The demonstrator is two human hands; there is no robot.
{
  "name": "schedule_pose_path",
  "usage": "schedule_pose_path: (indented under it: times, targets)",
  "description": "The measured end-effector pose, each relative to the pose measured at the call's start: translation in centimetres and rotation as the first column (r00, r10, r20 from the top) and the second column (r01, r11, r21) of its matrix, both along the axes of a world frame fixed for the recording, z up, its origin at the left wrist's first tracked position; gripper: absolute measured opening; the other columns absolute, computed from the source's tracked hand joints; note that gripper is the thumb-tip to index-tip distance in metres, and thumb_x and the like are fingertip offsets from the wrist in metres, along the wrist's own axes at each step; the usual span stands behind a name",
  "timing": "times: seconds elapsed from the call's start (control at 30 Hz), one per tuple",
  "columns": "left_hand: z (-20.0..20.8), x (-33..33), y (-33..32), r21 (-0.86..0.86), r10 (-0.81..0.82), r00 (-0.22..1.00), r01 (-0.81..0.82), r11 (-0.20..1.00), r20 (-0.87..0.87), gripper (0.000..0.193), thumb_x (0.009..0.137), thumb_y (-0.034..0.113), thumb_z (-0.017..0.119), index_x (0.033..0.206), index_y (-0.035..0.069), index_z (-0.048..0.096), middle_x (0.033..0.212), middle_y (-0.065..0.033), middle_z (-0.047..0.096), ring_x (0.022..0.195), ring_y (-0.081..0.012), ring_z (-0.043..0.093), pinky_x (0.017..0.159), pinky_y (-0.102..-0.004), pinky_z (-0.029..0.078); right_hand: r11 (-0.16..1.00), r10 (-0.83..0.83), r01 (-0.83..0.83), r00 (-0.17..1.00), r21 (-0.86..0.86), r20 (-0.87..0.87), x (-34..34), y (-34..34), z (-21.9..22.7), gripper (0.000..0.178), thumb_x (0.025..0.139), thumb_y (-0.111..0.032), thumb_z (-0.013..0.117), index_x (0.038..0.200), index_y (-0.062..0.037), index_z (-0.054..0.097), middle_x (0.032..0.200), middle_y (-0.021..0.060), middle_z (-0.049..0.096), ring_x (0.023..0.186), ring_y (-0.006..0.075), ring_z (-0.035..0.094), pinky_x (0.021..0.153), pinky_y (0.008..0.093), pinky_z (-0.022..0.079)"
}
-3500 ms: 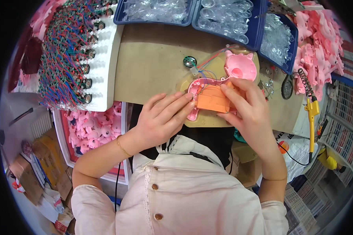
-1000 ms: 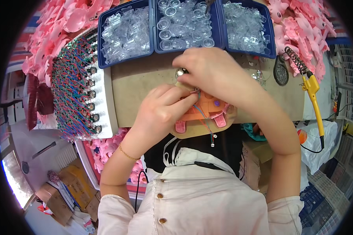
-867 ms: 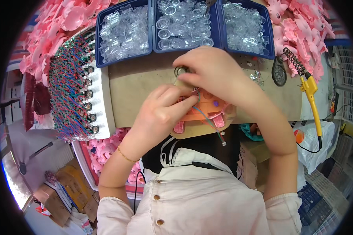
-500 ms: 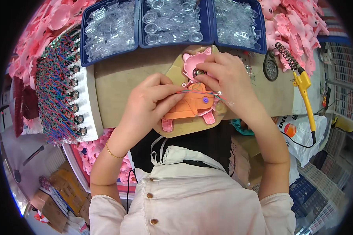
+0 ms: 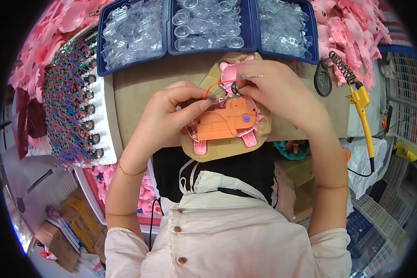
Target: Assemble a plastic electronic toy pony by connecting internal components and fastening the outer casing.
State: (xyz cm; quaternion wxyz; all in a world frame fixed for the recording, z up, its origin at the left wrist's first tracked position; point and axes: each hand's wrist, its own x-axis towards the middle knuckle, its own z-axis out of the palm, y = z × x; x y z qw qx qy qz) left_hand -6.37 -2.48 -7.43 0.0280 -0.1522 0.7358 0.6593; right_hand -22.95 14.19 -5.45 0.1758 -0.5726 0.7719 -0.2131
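My left hand (image 5: 178, 107) pinches thin coloured wires (image 5: 221, 83) between thumb and forefinger, at the left of an orange housing (image 5: 220, 124) with a purple knob. The housing sits in a pink animal-shaped plastic shell (image 5: 199, 147), which lies on a tan, rounded holder (image 5: 211, 157). A small round speaker (image 5: 236, 89) is in the shell's upper part, partly hidden by my right hand (image 5: 268, 90). That hand is closed, its fingertips bent down beside the speaker; what they grip is hidden. The wires loop upward, and their pale ends cross over my right fingers.
Blue bins (image 5: 167, 28) of clear plastic parts line the table's far side. Wired speakers (image 5: 91, 109) fill a white tray at left. Pink shells (image 5: 354, 37) are heaped at far right, near a yellow soldering iron (image 5: 360, 103) hanging from a coil.
The wire ends have swung up from below my right hand to lie across its fingers. My right fingers have shifted slightly down and right, curling in beside the speaker.
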Motion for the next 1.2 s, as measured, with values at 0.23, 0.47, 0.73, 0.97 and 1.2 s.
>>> schedule_pose_path:
  times: [0.23, 0.47, 0.73, 0.97, 1.2]
  targets:
    - [0.4, -0.1, 0.0, 0.058, -0.028, 0.997, 0.024, 0.998, 0.068, 0.022, 0.087, 0.014, 0.065, 0.099, -0.003, 0.066, 0.081, -0.0025, 0.064, 0.068, -0.0067, 0.058, 0.06, -0.0228, 0.048, 0.988, 0.076, -0.081, 0.996, 0.13, 0.037, 0.0, -0.8, 0.6, 0.009, 0.076, -0.001, 0.06, 0.084, 0.0012, 0.058, 0.071, 0.0123, 0.059, 0.062, 0.0251, 0.061, 0.06, 0.0369, 0.047]
    - [0.5, 0.1, 0.0, 0.135, 0.01, 0.985, -0.033, 0.99, 0.17, 0.024, 0.087, 0.015, 0.065, 0.101, -0.005, 0.065, 0.084, -0.0025, 0.066, 0.07, -0.0052, 0.058, 0.061, -0.0225, 0.048, 0.961, 0.046, 0.004, 0.984, -0.276, 0.174, 4.3, 3.3, 0.9, 0.01, 0.075, -0.01, 0.069, 0.082, -0.0082, 0.062, 0.08, 0.0056, 0.059, 0.08, 0.0245, 0.057, 0.077, 0.0381, 0.044]
    - [1.5, 1.9, 3.0, -0.838, -0.315, 0.895, -0.106, 0.536, -0.315, 0.026, 0.075, 0.009, 0.069, 0.1, 0.002, 0.065, 0.088, -0.0051, 0.061, 0.081, -0.0177, 0.06, 0.07, -0.0309, 0.046, 0.901, -0.2, 0.242, 0.968, -0.359, 0.15, 7.9, 5.0, -0.3, 0.028, 0.071, -0.002, 0.073, 0.097, -0.005, 0.062, 0.093, 0.0068, 0.059, 0.087, 0.0201, 0.058, 0.076, 0.0328, 0.047]
    - [1.4, 3.7, 6.4, -0.847, -0.147, 0.927, -0.24, 0.474, -0.345, 0.036, 0.069, 0.01, 0.073, 0.104, 0.01, 0.065, 0.104, -0.0017, 0.061, 0.094, -0.0204, 0.057, 0.081, -0.0355, 0.039, 0.909, -0.186, 0.345, 0.836, -0.233, 0.516, 8.0, 8.2, 1.7, 0.036, 0.07, 0.005, 0.072, 0.104, -0.0023, 0.063, 0.095, 0.0088, 0.062, 0.075, 0.0159, 0.061, 0.066, 0.0246, 0.048]
    - [0.7, 0.9, 6.7, -0.837, -0.248, 0.854, -0.318, 0.445, -0.457, 0.024, 0.067, 0.018, 0.066, 0.091, 0.013, 0.064, 0.096, 0.002, 0.06, 0.093, -0.016, 0.056, 0.084, -0.0344, 0.037, 0.909, -0.327, 0.416, 0.695, 0.012, 0.64, 8.4, 6.7, 5.4, 0.029, 0.071, 0.003, 0.071, 0.099, 0.0004, 0.064, 0.089, 0.0074, 0.061, 0.072, 0.0137, 0.058, 0.064, 0.0273, 0.047]
